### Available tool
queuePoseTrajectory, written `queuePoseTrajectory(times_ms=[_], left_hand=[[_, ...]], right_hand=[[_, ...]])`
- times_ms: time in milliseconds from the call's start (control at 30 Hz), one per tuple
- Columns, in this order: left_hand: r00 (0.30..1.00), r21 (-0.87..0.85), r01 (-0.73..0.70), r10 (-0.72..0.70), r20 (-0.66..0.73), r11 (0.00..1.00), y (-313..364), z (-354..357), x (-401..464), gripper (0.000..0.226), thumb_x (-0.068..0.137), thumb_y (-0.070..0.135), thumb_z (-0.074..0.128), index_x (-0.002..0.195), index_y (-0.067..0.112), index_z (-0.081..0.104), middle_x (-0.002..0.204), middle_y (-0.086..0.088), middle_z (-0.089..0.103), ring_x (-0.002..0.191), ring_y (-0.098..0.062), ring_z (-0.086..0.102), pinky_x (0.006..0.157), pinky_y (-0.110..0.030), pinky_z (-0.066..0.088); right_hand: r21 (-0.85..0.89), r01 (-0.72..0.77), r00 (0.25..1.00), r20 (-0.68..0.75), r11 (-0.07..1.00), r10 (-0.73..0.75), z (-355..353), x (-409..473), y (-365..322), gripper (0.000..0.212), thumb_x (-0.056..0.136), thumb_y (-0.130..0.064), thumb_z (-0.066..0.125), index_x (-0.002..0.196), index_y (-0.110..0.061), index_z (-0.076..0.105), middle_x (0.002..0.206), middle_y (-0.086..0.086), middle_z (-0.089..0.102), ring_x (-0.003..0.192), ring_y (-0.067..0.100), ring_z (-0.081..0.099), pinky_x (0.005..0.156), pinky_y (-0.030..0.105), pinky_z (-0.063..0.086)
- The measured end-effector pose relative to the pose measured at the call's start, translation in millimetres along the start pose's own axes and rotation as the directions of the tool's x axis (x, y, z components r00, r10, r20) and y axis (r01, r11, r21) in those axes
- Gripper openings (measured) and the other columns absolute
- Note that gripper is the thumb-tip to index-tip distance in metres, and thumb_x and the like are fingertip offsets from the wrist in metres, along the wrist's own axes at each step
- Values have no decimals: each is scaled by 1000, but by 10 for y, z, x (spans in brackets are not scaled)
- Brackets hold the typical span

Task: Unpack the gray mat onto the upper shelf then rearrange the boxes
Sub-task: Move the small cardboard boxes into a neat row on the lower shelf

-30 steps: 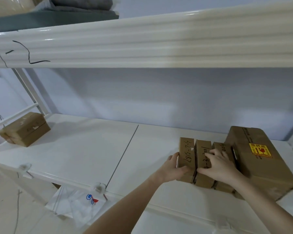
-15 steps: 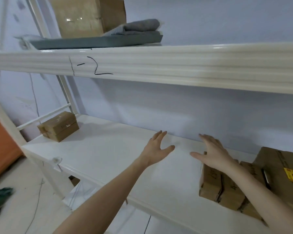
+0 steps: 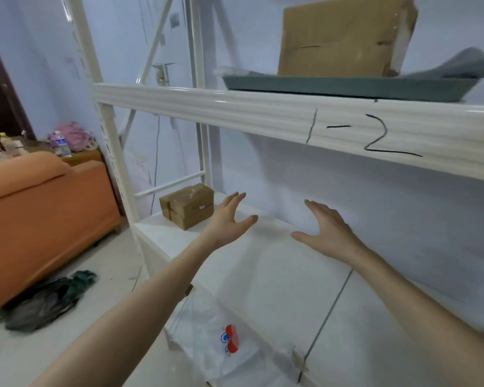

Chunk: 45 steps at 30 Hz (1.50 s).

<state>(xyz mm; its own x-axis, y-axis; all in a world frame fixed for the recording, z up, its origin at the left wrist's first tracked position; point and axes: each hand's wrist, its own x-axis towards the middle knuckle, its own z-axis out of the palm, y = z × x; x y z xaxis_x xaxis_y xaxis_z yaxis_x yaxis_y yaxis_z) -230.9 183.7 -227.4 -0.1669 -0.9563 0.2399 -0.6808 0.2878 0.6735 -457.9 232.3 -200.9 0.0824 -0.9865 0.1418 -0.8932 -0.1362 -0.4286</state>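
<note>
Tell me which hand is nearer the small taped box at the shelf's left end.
Left. The left hand hovers open just right of the small taped box, not touching it; the right hand hovers open farther right over the lower shelf.

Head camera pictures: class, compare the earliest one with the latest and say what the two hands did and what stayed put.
Both hands let go of the row of small brown boxes, now out of view, and swung left. The left hand and right hand hover open and empty over the white lower shelf, near the small brown cardboard box at its left end. That box, the gray mat and the large cardboard box above stayed put.
</note>
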Motion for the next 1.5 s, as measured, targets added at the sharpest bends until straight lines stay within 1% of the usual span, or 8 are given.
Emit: queuePoseTrajectory(times_ms=[133, 367, 700, 1000, 1133, 1300, 1433, 1500], left_hand=[[996, 24, 68, -66, -52, 997, -640, -492, 223, 78, 75, 62, 52, 143, 26, 37, 152, 1, 34, 140, -21, 30, 113, -46, 30], [979, -36, 189, -191, -73, 981, -1806, -1061, 610, 69, 87, 40, 61, 146, 22, 30, 152, -5, 31, 138, -23, 31, 109, -36, 28], [942, -102, 334, -329, 58, 937, -3155, -1271, 1355, 75, 90, 51, 51, 150, 19, 19, 157, -6, 19, 143, -23, 23, 112, -38, 22], [912, -177, 393, -358, 200, 903, -3536, -1082, 2051, 80, 88, 56, 51, 151, 19, 17, 156, -11, 22, 139, -29, 31, 106, -39, 30], [890, -267, 434, -365, 272, 860, -3575, -1017, 2219, 87, 86, 55, 56, 151, 19, 12, 148, -7, 39, 131, -26, 43, 93, -29, 34], [857, -251, 487, -402, 322, 837, -3649, -999, 2281, 94, 77, 68, 55, 150, 29, 12, 138, -1, 51, 128, -26, 48, 97, -32, 35], [821, -254, 539, -433, 372, 804, -3707, -987, 2248, 95, 73, 79, 43, 150, 30, 16, 147, -2, 44, 136, -27, 38, 111, -43, 27], [795, -245, 564, -440, 417, 788, -3748, -958, 2236, 99, 64, 87, 40, 146, 34, 27, 148, 1, 43, 136, -24, 37, 113, -47, 27]], right_hand=[[47, 67, 997, 38, 997, -69, 367, 532, -557, 84, 84, -44, 61, 150, -24, 13, 158, -5, 17, 144, 18, 14, 113, 37, 21], [98, 105, 984, 137, 990, -118, 1141, 1504, -1361, 90, 81, -45, 63, 150, -27, 8, 159, -3, 12, 144, 22, 16, 114, 41, 25], [331, -171, 956, 282, 928, 75, 2271, 2491, -1945, 100, 79, -49, 66, 150, -29, -3, 157, 3, 4, 144, 23, 20, 111, 37, 25], [561, -456, 888, 235, 691, 396, 2709, 2990, -1914, 110, 79, -48, 67, 148, -26, -16, 157, 9, 10, 143, 26, 24, 110, 36, 25], [594, -567, 817, 313, 571, 485, 2817, 3165, -1858, 118, 73, -59, 65, 144, -29, -24, 159, 1, 14, 141, 28, 28, 110, 49, 32], [656, -629, 763, 420, 416, 491, 2927, 3211, -1900, 118, 72, -61, 66, 146, -30, -22, 150, -1, 37, 133, 30, 40, 106, 45, 37], [719, -647, 738, 506, 253, 448, 3018, 3251, -1886, 145, 39, -70, 79, 142, -39, -19, 142, -4, 47, 121, 27, 56, 96, 54, 48], [752, -632, 742, 515, 189, 428, 2999, 3233, -1907, 122, 53, -60, 80, 142, -40, -1, 136, -2, 51, 112, 29, 61, 86, 58, 53]])
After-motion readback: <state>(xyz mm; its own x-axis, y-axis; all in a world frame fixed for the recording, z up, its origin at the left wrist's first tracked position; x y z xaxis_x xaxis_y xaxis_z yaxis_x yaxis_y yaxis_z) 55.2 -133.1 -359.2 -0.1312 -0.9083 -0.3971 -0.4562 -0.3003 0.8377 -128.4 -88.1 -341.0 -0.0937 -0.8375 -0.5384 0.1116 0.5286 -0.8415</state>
